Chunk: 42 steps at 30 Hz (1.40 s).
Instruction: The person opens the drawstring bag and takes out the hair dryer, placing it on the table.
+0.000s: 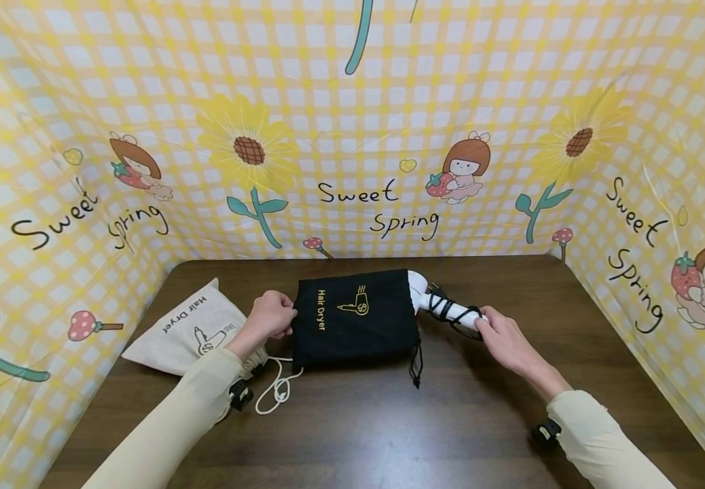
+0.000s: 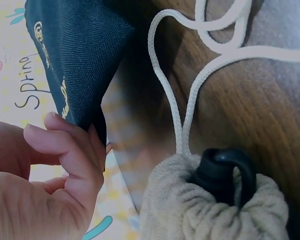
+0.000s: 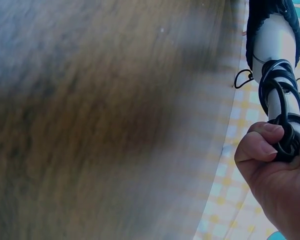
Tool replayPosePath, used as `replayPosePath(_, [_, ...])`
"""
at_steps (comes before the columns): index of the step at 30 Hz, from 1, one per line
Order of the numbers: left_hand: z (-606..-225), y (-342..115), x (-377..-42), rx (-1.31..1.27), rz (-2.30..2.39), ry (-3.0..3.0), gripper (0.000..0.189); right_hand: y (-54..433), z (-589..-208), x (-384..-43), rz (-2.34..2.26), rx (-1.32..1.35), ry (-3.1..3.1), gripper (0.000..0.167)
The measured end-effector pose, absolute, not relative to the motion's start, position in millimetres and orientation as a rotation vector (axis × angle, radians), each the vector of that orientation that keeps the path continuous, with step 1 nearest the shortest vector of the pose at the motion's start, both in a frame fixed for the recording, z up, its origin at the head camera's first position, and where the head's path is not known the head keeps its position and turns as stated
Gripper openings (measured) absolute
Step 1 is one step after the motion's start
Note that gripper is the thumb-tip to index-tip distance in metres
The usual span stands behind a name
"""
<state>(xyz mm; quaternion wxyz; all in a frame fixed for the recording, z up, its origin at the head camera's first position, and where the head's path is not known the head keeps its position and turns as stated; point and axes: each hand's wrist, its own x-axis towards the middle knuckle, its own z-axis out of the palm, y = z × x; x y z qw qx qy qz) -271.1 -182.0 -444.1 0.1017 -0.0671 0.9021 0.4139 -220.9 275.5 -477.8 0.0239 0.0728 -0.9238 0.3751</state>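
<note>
A black drawstring bag (image 1: 383,333) with a gold "Hair Dryer" print lies sideways at mid-table. Its closed left end is pinched by my left hand (image 1: 272,314), and the left wrist view shows the fingertips on the dark cloth (image 2: 90,60). From the bag's right-hand mouth sticks a white hair dryer (image 1: 418,285), its head partly inside the bag. A black cord (image 1: 447,309) is wound round the handle. My right hand (image 1: 502,336) grips the handle's end and the cord loops; the right wrist view shows the fingers curled there.
A beige "Hair Dryer" drawstring bag (image 1: 175,333) lies at the left, beneath my left forearm. Its white cord (image 1: 279,390) trails onto the brown wooden table (image 1: 352,435). Yellow checked cloth (image 1: 340,136) stands round the back and both sides.
</note>
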Motion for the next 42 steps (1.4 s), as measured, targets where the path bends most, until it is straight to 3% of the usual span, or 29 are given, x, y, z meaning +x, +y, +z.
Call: replayPosePath(42, [-447.0, -183.5, -269.6, -0.183, 1.214, 2.694, 0.011, 276.0, -473.6, -218.3, 1.161, 0.144, -2.878, 0.033])
